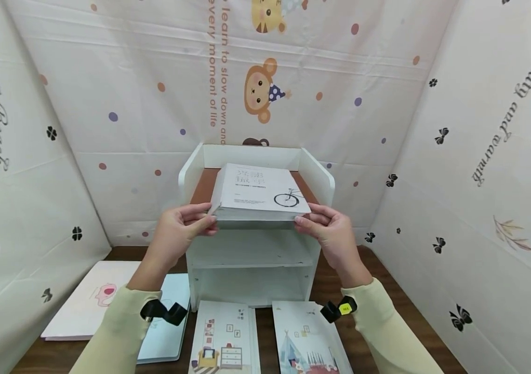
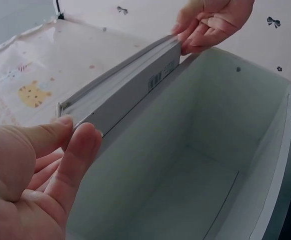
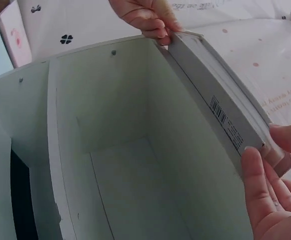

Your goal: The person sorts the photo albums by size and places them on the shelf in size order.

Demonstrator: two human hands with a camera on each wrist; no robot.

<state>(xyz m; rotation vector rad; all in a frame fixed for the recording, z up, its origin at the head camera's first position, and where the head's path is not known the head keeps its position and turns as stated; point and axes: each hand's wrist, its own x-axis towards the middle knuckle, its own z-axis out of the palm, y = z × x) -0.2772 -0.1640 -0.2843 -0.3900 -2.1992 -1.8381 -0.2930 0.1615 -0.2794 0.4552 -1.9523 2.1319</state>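
Pale yellow-green sleeves (image 1: 111, 332) reach in from the near side, each with a black strap (image 1: 155, 310) at the wrist. Between them, on the dark wood tabletop (image 1: 267, 337), lie the armchair book (image 1: 239, 327) and the tent book (image 1: 295, 319), a strip of wood separating their long edges. Off to the left lie a pink-and-white notebook (image 1: 80, 304) and a pale blue notebook (image 1: 174, 296), partly covered by the forearm.

Farther in, both hands grasp a white book (image 1: 256, 187) with a bicycle on its cover. The left hand (image 1: 178, 228) pinches the near left corner between thumb and fingers; the right hand (image 1: 333, 236) pinches the near right corner likewise. The book lies flat at the top of a white shelf unit (image 1: 320, 174), its near edge jutting past the front of the brown top board (image 1: 201, 186). The wrist views show a barcode along that near part. Brown board shows on both sides, leaving room between the book and the raised side walls; a low back wall closes the far side, and the front is open. Below are open-fronted compartments (image 1: 251, 248).

Behind hangs a creased white sheet (image 1: 153, 62) with dots and a cartoon monkey (image 1: 257, 91).
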